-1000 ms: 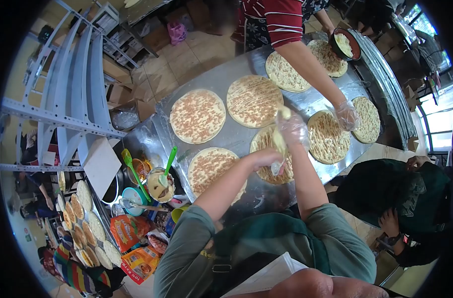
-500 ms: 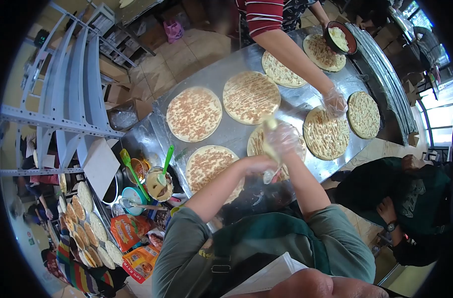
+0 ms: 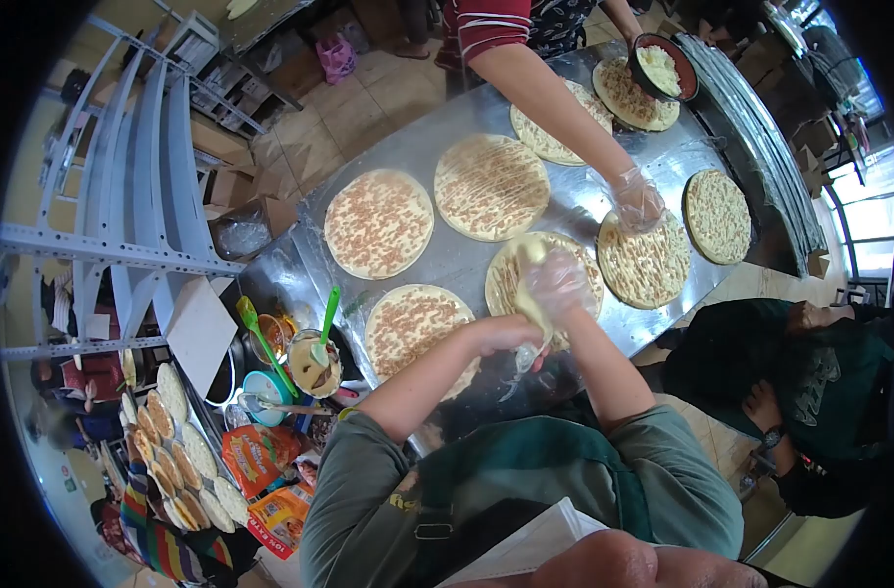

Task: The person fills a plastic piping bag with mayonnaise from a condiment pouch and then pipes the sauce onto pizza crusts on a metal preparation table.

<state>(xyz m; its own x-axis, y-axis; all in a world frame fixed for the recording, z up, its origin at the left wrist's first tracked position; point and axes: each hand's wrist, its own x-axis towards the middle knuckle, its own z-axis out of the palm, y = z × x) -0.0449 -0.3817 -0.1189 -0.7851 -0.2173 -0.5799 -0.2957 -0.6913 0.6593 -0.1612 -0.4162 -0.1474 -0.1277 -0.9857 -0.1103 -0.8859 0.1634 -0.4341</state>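
Observation:
My right hand [image 3: 555, 279], in a clear plastic glove, is wrapped round a piping bag [image 3: 534, 312] of pale sauce. Lower down, my left hand [image 3: 508, 334] is closed on the same bag near its clear end. Both are above a round pizza base [image 3: 506, 278] striped with sauce. To the left lie a base with reddish topping [image 3: 378, 224] and another [image 3: 419, 338] partly behind my left forearm. A striped base [image 3: 492, 187] lies beyond. A co-worker's gloved hand [image 3: 638, 204] is over a base [image 3: 644, 261] to the right.
The co-worker holds a bowl of grated cheese [image 3: 659, 69] at the table's far side. Bowls with green spatulas [image 3: 330, 314], orange packets [image 3: 258, 458] and a metal rack [image 3: 123, 250] are at left. Another person [image 3: 780, 382] stands at right with arms folded.
The bag's upper end and my gloved hand have shifted left over the striped base. The co-worker's gloved hand has moved left from between two bases to above one.

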